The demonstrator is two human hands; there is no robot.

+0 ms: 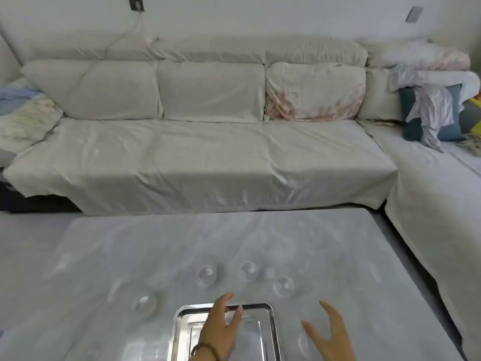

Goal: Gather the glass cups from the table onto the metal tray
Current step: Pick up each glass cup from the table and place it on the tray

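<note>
Tray (270,319) sits at near edge of table (104,256), w/ nothing clearly on it. Left hand (221,332) hovers over tray's middle, fingers spread, holding nothing; bead bracelet (205,349) at the wrist. Right hand (329,340) is just right of tray, fingers apart, empty. Four cups stand on table beyond tray: cup A (144,303) left of tray's far corner, cup B (207,274) and cup C (247,270) behind it, cup D (283,286) behind-right. Poss. a fifth by cup C, too blurred to tell. Sofa (203,152) behind table.
</note>
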